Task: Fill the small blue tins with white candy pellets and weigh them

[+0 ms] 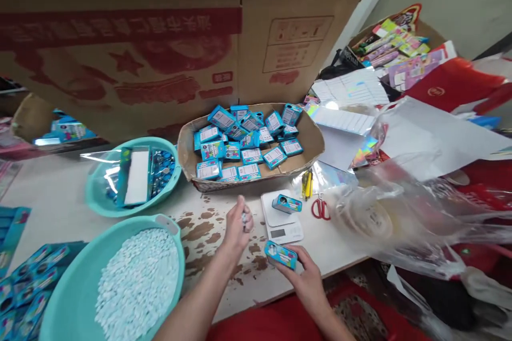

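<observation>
My left hand [239, 222] is closed around a few pale pieces, left of the white scale [294, 232]. In my right hand [307, 276] is a small blue box [281, 254] with a round opening on top, held in front of the scale. Another blue box [287, 203] rests on the scale's plate. Many pale blue pieces [138, 277] fill part of a large turquoise basin [68, 287] at the lower left. Behind the scale, a cardboard tray [308, 157] holds several blue boxes [250, 155].
A second turquoise basin [100, 200] holds small blue parts and a white block in packaging. Red scissors [320, 209] and a yellow cutter [307, 185] lie right of the scale. Clear plastic bags [376, 218] cover the right side. Large cardboard [160, 64] stands behind.
</observation>
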A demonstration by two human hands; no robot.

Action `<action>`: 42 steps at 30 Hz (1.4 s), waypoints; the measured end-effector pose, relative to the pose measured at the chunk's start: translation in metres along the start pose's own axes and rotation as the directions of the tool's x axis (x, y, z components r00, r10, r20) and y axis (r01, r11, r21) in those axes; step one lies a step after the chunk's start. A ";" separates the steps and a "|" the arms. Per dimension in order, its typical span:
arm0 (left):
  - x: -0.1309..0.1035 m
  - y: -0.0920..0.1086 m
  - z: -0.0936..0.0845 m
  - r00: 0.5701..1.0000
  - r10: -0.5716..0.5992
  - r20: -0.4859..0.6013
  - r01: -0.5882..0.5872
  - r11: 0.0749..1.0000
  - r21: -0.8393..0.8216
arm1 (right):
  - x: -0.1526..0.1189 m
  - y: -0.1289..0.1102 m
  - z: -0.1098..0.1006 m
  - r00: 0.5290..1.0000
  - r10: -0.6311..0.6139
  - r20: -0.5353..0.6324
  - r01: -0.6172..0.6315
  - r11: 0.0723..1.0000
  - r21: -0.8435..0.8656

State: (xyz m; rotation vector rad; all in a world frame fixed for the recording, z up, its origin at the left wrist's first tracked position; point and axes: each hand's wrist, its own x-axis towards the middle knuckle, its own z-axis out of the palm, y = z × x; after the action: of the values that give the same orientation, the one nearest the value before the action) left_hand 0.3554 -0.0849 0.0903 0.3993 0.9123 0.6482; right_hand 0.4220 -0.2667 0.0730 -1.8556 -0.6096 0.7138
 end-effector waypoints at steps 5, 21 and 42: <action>0.045 -0.038 0.080 0.984 0.164 0.063 -0.169 0.982 0.081 | 0.003 0.039 -0.047 0.978 0.080 -0.194 -0.089 0.995 -0.036; 0.066 -0.061 0.112 0.904 0.428 0.010 -0.418 0.876 0.240 | 0.020 0.061 -0.104 0.921 0.203 -0.333 -0.223 0.975 -0.021; 0.071 -0.065 0.112 0.898 0.435 -0.064 -0.413 0.884 0.218 | 0.036 0.084 -0.099 0.863 0.214 -0.458 -0.192 0.977 0.095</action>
State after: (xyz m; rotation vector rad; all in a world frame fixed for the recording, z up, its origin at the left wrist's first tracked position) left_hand 0.5020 -0.0916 0.0735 0.7643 1.0089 0.9931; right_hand 0.5249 -0.3342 0.0180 -1.9719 -0.0824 0.3817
